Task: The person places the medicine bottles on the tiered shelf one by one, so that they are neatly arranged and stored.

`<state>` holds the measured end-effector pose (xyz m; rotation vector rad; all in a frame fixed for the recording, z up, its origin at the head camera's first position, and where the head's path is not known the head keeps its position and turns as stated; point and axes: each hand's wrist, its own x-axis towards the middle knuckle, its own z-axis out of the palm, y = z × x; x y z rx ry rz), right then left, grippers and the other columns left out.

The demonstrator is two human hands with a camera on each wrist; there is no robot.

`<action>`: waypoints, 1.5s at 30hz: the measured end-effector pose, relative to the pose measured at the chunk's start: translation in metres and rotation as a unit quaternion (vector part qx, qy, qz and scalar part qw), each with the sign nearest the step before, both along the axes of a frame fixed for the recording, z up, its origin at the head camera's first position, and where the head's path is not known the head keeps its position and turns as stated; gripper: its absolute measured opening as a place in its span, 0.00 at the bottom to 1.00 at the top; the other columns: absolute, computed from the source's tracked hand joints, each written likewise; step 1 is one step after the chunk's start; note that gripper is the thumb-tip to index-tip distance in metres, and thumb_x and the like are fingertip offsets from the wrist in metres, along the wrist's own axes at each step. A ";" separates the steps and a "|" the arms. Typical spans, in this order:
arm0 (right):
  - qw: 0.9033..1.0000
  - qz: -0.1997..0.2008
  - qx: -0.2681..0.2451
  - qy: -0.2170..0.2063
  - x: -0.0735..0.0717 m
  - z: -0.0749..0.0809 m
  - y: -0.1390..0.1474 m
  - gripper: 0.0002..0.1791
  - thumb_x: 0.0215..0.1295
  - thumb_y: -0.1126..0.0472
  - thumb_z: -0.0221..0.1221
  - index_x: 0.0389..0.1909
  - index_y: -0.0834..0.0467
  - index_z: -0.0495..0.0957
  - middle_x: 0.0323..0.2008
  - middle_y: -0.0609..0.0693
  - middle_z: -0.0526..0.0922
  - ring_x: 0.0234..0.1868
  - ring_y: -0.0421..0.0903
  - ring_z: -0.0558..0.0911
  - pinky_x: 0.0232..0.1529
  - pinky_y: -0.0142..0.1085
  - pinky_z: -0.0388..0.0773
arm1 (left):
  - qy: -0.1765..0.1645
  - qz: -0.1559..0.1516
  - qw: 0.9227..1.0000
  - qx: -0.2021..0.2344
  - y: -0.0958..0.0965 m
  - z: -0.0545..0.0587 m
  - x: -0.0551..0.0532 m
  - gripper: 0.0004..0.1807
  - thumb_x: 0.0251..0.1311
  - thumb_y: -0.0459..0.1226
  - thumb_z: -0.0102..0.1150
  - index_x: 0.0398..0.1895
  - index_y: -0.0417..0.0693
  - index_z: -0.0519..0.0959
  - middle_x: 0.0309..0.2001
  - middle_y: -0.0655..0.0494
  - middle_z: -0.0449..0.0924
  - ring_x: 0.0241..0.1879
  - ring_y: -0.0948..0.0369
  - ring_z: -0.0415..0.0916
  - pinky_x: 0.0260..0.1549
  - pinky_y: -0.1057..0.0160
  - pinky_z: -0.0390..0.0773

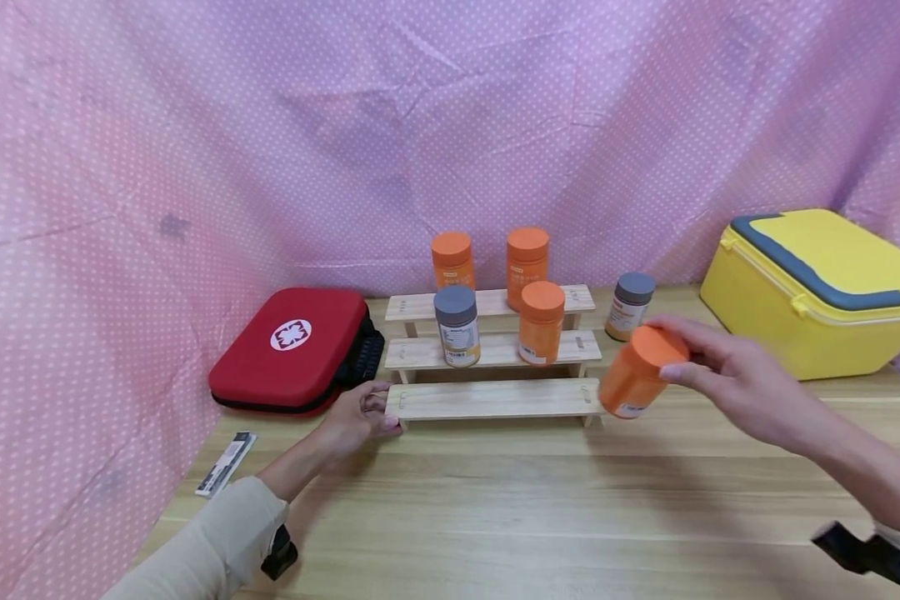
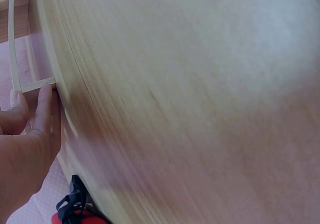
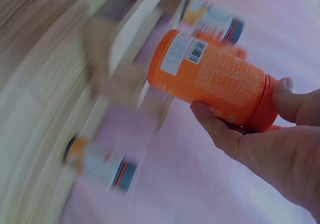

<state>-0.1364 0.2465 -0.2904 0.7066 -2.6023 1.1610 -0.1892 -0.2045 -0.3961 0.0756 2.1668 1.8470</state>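
Observation:
My right hand [image 1: 742, 379] grips an orange jar [image 1: 633, 379] by its lid and upper side. The jar tilts off the table at the right end of a three-step wooden rack [image 1: 495, 400]. In the right wrist view the held jar's label and barcode show. My left hand [image 1: 348, 421] holds the left end of the rack's lowest step, thumb and fingers around its edge. On the middle step stand a grey-lidded jar [image 1: 459, 333] and an orange jar [image 1: 540, 329]. Two more orange jars, one left [image 1: 452, 257] and one right [image 1: 527, 262], stand on the top step.
Another grey-lidded jar [image 1: 628, 308] stands on the table behind the held one. A yellow box [image 1: 795, 308] with a grey handle is at the back right. To the left lie a red first-aid case [image 1: 288, 350] and a small white packet [image 1: 227, 464]. A pink dotted cloth [image 1: 450, 125] hangs behind.

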 end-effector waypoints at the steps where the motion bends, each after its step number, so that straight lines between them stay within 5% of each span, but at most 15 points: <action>1: 1.000 0.012 -0.002 -0.002 0.000 0.002 -0.010 0.28 0.64 0.69 0.60 0.65 0.56 0.70 0.50 0.45 0.79 0.42 0.31 0.77 0.39 0.18 0.76 | 0.000 0.001 1.000 -0.001 0.000 0.000 0.000 0.32 0.55 0.13 0.49 0.65 0.26 0.57 0.46 0.34 0.74 0.39 0.56 0.79 0.46 0.52 0.83; 5: 0.997 0.068 -0.013 -0.022 -0.001 0.008 -0.050 0.27 0.66 0.67 0.58 0.65 0.58 0.68 0.54 0.55 0.78 0.47 0.38 0.78 0.45 0.24 0.79 | -0.007 0.004 1.000 -0.008 0.001 0.000 0.000 0.32 0.56 0.13 0.50 0.65 0.28 0.58 0.45 0.36 0.75 0.39 0.55 0.79 0.46 0.52 0.83; 13: 0.984 0.146 -0.020 -0.095 -0.026 0.000 -0.125 0.28 0.65 0.63 0.60 0.66 0.61 0.68 0.53 0.54 0.79 0.49 0.47 0.78 0.53 0.40 0.79 | 0.006 -0.004 1.000 -0.006 0.001 0.002 0.001 0.32 0.55 0.13 0.51 0.64 0.25 0.56 0.46 0.33 0.74 0.40 0.55 0.79 0.46 0.52 0.83; 20: 0.984 0.128 -0.017 -0.124 -0.040 -0.007 -0.167 0.30 0.63 0.61 0.62 0.67 0.57 0.68 0.57 0.52 0.77 0.53 0.47 0.76 0.57 0.42 0.77 | 0.001 -0.009 1.000 -0.003 0.001 0.001 -0.001 0.32 0.55 0.13 0.51 0.64 0.26 0.57 0.45 0.34 0.75 0.40 0.54 0.79 0.45 0.51 0.83; 32: 0.984 0.092 -0.008 -0.151 -0.049 -0.014 -0.184 0.33 0.61 0.60 0.64 0.68 0.55 0.67 0.58 0.52 0.77 0.52 0.45 0.77 0.55 0.41 0.78 | -0.001 -0.005 1.000 0.002 0.002 0.004 0.001 0.31 0.56 0.14 0.51 0.64 0.25 0.56 0.46 0.33 0.75 0.39 0.55 0.79 0.46 0.52 0.83; 45: 0.989 0.089 0.013 -0.116 -0.045 -0.017 -0.182 0.34 0.61 0.57 0.64 0.69 0.52 0.65 0.57 0.49 0.78 0.54 0.44 0.78 0.55 0.39 0.80 | -0.004 0.001 1.000 -0.006 0.000 0.002 0.001 0.31 0.56 0.14 0.51 0.64 0.26 0.57 0.45 0.35 0.75 0.39 0.55 0.79 0.45 0.52 0.83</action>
